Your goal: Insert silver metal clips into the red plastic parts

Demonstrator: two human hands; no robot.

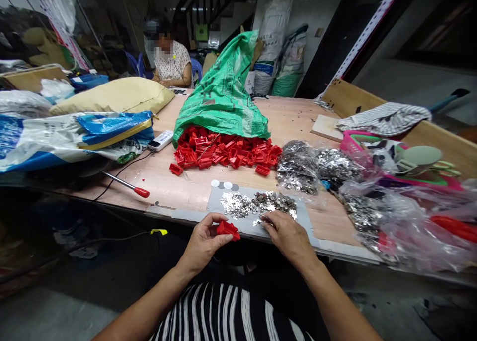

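Observation:
My left hand point(204, 241) is closed round a small red plastic part point(228, 229), held just off the near table edge. My right hand point(286, 234) rests palm down on a grey mat point(309, 221), fingertips pinched into a pile of small shiny metal pieces point(257, 204); what they hold is too small to make out. Beyond the mat lies a heap of red plastic parts point(223, 152) spilling from a green woven sack point(223, 92).
Clear bags of metal pieces point(316, 169) lie to the right, beside a pink basket point(352, 142). On the left are a red-handled tool point(128, 186), a white remote point(161, 140) and stuffed sacks point(74, 137). Another person point(169, 60) sits at the far end.

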